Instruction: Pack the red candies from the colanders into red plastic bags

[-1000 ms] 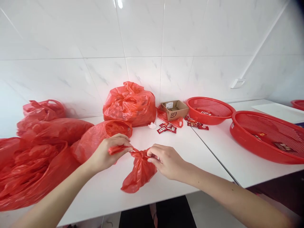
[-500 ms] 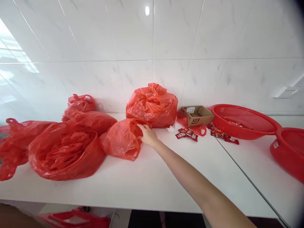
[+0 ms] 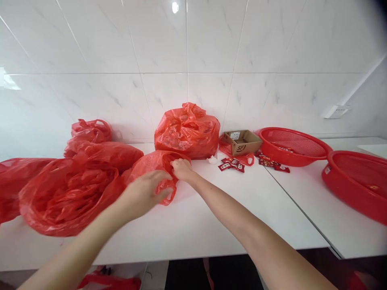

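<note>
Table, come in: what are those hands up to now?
Right hand curled at mouth of open red bag; grip unclear. Left hand open, in front. Bulging bag close behind.

Glossy white wall tiles (image 3: 211, 44), marbled with faint grey veins, cover the whole wall behind the tables. Thin grout lines divide them, one running level across the view and others rising from it. A small bright spot of light (image 3: 175, 7) reflects near the top, and a paler patch of glare (image 3: 10, 81) shines at the far left. Toward the right, a white wall socket (image 3: 338, 111) sits below a straight white strip (image 3: 364, 83). Two white tables, the nearer (image 3: 229, 225) and the right-hand one (image 3: 298, 189), meet at a dark seam. Pale floor (image 3: 156, 274) shows underneath.
</note>
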`<state>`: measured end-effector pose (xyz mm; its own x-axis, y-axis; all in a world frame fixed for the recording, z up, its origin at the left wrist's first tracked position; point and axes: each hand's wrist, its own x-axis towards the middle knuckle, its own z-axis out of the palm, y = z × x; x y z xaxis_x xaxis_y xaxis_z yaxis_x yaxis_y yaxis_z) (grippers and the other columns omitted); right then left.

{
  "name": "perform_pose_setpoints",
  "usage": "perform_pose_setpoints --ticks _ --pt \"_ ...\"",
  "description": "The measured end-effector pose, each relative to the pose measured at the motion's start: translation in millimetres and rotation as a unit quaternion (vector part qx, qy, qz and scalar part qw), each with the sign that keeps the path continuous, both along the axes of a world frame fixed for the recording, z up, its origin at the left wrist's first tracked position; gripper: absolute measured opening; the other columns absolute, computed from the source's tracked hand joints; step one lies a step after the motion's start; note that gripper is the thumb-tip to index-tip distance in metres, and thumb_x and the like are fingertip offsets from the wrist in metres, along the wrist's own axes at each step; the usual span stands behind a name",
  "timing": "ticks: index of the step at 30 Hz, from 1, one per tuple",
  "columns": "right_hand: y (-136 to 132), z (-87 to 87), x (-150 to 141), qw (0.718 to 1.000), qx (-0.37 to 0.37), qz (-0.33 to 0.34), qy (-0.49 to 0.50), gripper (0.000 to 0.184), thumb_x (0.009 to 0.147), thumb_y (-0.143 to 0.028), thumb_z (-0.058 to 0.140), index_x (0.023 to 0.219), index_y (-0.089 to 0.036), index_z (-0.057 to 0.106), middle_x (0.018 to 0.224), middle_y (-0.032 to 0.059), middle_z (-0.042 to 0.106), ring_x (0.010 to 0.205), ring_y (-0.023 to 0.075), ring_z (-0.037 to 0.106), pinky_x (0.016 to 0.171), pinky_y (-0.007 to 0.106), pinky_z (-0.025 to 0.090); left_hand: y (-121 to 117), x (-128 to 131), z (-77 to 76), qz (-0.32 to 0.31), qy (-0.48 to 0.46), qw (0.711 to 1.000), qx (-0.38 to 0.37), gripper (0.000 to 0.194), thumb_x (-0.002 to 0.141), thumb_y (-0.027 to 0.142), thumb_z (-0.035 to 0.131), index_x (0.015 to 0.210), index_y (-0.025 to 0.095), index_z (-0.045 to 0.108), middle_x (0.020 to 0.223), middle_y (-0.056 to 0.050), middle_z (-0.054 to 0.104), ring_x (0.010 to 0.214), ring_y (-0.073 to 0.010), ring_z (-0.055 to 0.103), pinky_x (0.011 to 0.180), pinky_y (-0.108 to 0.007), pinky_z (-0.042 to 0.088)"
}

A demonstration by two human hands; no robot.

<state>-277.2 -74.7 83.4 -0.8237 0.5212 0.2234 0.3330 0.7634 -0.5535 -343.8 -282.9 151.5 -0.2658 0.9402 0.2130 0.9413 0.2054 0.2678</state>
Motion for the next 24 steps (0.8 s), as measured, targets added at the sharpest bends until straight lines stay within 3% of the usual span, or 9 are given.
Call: perform_pose_setpoints --ticks 1,4,7,11,15,19,21,24 --pt "5.5 2.3 8.4 1.0 -0.019 -0.001 0.019 0.019 0.073 -0.01 0.061 0.087 -0.019 0.07 0.095 0.0092 0.072 0.102 0.027 0.063 0.091 0.039 0.044 17.3 3.5 -14.4 -0.014 0.046 0.997 -0.053 0.024 0.08 0.041 0.06 0.095 0.025 0.07 0.105 -0.008 0.07 0.098 -0.0285 0.064 0.088 -0.039 0.048" --pt "38.3 17.7 52.8 0.989 -0.089 -0.01 0.115 0.014 0.075 -0.015 0.06 0.083 -0.021 0.07 0.097 0.0044 0.072 0.1 0.0227 0.065 0.092 0.036 0.045 52.3 -14.3 -49.9 0.014 0.111 0.99 -0.088 0.018 0.076 0.033 0.06 0.08 0.018 0.069 0.098 -0.017 0.07 0.102 -0.0387 0.061 0.095 -0.055 0.039" --pt "78.7 31.9 111.5 0.954 -0.187 -0.037 0.231 0.018 0.077 -0.023 0.055 0.089 -0.019 0.068 0.094 0.0041 0.072 0.089 0.0196 0.067 0.084 0.035 0.052 65.0 -54.8 -62.1 0.052 0.152 0.983 -0.095 0.016 0.076 0.025 0.055 0.075 0.015 0.068 0.101 -0.023 0.068 0.107 -0.043 0.059 0.099 -0.062 0.03" --pt "105.2 29.7 168.1 0.871 -0.282 -0.091 0.393 0.022 0.074 -0.032 0.056 0.09 -0.019 0.063 0.089 0.0039 0.071 0.077 0.0173 0.067 0.071 0.035 0.057 80.4 -80.6 -56.6 0.063 0.173 0.977 -0.105 0.022 0.079 0.028 0.051 0.077 0.014 0.067 0.096 -0.022 0.069 0.102 -0.0397 0.062 0.099 -0.057 0.032" --pt "105.8 24.0 192.5 0.766 -0.3 -0.144 0.55 0.02 0.074 -0.034 0.055 0.092 -0.024 0.058 0.094 -0.0009 0.069 0.085 0.0114 0.066 0.079 0.029 0.056 99.9 -72.9 -56.3 0.07 0.176 0.974 -0.121 0.018 0.075 0.029 0.054 0.071 0.015 0.065 0.093 -0.022 0.07 0.098 -0.0394 0.063 0.094 -0.055 0.037" --pt "114.5 30.3 212.4 0.651 -0.315 -0.186 0.665 0.016 0.074 -0.032 0.057 0.087 -0.023 0.057 0.087 -0.0004 0.069 0.084 0.0102 0.065 0.077 0.023 0.055 103.4 -65.4 -53.8 0.086 0.176 0.974 -0.113 0.016 0.075 0.026 0.052 0.067 0.016 0.061 0.092 -0.02 0.071 0.102 -0.041 0.061 0.086 -0.053 0.042" --pt "120.3 33.0 217.8 0.646 -0.31 -0.197 0.669 0.015 0.076 -0.032 0.053 0.087 -0.023 0.057 0.084 -0.0004 0.069 0.083 0.01 0.065 0.076 0.022 0.054 98.7 -55.2 -45.9 0.097 0.179 0.973 -0.106 0.015 0.075 0.025 0.051 0.065 0.017 0.059 0.086 -0.018 0.071 0.099 -0.0427 0.061 0.081 -0.055 0.043" --pt "115.4 31.9 207.4 0.68 -0.313 -0.189 0.636 0.016 0.078 -0.033 0.052 0.088 -0.021 0.057 0.08 0.0004 0.068 0.079 0.0121 0.065 0.073 0.025 0.055 90.9 -17.6 -31.7 0.104 0.193 0.972 -0.082 0.016 0.076 0.025 0.049 0.076 0.016 0.062 0.089 -0.018 0.069 0.093 -0.0426 0.061 0.079 -0.059 0.041"
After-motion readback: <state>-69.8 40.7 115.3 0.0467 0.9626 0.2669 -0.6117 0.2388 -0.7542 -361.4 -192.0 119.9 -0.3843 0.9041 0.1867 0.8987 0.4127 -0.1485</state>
